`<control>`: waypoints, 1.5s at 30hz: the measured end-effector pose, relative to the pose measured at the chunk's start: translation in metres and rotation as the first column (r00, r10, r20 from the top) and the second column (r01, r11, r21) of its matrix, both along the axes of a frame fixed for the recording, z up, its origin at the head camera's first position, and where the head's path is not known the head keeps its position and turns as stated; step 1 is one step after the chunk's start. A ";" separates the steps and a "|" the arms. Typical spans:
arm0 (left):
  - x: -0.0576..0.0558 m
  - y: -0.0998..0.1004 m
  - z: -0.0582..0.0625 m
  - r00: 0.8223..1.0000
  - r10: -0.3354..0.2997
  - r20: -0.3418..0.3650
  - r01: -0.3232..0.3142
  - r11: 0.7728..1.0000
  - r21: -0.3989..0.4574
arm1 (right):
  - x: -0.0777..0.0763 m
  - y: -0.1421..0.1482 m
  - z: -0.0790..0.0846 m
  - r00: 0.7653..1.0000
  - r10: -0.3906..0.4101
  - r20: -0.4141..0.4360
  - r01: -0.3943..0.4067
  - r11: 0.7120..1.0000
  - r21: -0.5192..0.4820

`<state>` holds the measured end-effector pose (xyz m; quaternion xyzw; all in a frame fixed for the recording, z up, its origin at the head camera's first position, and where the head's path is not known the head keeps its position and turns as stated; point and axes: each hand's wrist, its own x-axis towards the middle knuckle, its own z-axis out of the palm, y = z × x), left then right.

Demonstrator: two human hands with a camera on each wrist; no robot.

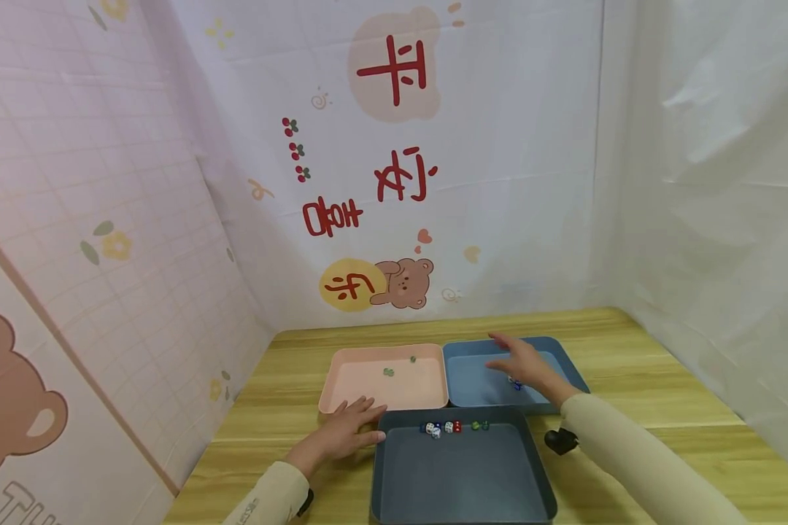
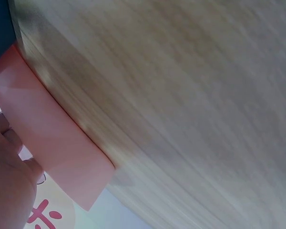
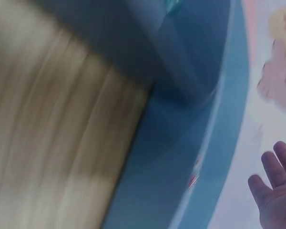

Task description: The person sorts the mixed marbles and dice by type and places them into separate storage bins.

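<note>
Blue-and-white dice (image 1: 516,383), apparently, lie near the right hand's (image 1: 528,366) spread fingers (image 1: 503,340).

Pale backdrop (image 1: 525,146) hangs beyond left hand (image 1: 341,430) and right hand (image 1: 529,364); bears red characters (image 1: 394,69), cherries (image 1: 293,147), small bear (image 1: 407,283). Larger brown bear (image 1: 13,408) on side sheet (image 1: 114,350), left of left hand. Wood-grain tabletop (image 1: 643,386) below both. Plain whitish sheet (image 1: 716,146) right of right hand.
</note>
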<state>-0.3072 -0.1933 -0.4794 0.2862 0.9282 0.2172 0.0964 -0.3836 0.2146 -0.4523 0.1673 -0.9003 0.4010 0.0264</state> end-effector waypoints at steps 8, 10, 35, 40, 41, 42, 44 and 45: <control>0.000 0.000 0.000 1.000 -0.002 -0.003 0.002 1.000 -0.001 | 0.020 -0.058 0.023 0.987 0.144 0.074 -0.141 0.989 -0.038; 0.000 0.000 0.000 1.000 -0.002 -0.005 0.002 1.000 -0.003 | 0.027 -0.070 0.023 0.981 0.171 0.090 -0.168 0.985 -0.040; 0.000 0.001 0.000 1.000 0.007 -0.025 -0.008 1.000 -0.028 | 0.067 -0.115 -0.011 0.920 0.392 0.033 -0.392 0.910 0.132; 0.000 0.001 0.000 0.999 0.005 -0.032 -0.006 1.000 -0.027 | 0.067 -0.115 -0.012 0.919 0.393 0.032 -0.394 0.909 0.135; 0.000 0.001 0.000 0.999 0.005 -0.032 -0.006 1.000 -0.027 | 0.068 -0.115 -0.012 0.920 0.390 0.032 -0.391 0.910 0.136; 0.000 0.001 0.000 0.999 0.005 -0.033 -0.006 1.000 -0.028 | 0.068 -0.114 -0.012 0.921 0.388 0.030 -0.389 0.911 0.135; 0.000 0.000 0.000 1.000 0.003 -0.031 -0.004 1.000 -0.025 | 0.068 -0.113 -0.013 0.924 0.383 0.021 -0.381 0.913 0.147; 0.000 0.000 0.000 0.999 0.000 -0.032 -0.001 1.000 -0.023 | 0.068 -0.113 -0.013 0.925 0.381 0.012 -0.378 0.913 0.154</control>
